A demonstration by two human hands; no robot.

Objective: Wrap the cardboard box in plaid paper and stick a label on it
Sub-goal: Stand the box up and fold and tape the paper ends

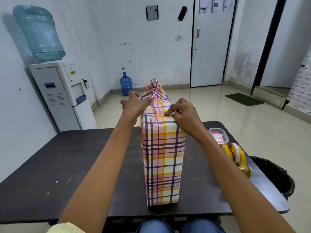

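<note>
left hand (134, 104) is hovering spread out, fingers apart, thumb side brushing the loose flap just to its right. the cardboard box (163, 165) is standing on end on the dark table (67, 165) between both hands. its long sides are covered in plaid paper (155, 93), but the top end isn't closed yet and paper is sticking up. right hand (183, 113) is pinching a crease at the box's top edge. past its wrist, a plastic tub (218, 132) (labels maybe?) and a yellow tape dispenser (235, 153) are sitting. i'm guessing end folds, tape and label are left.
</note>
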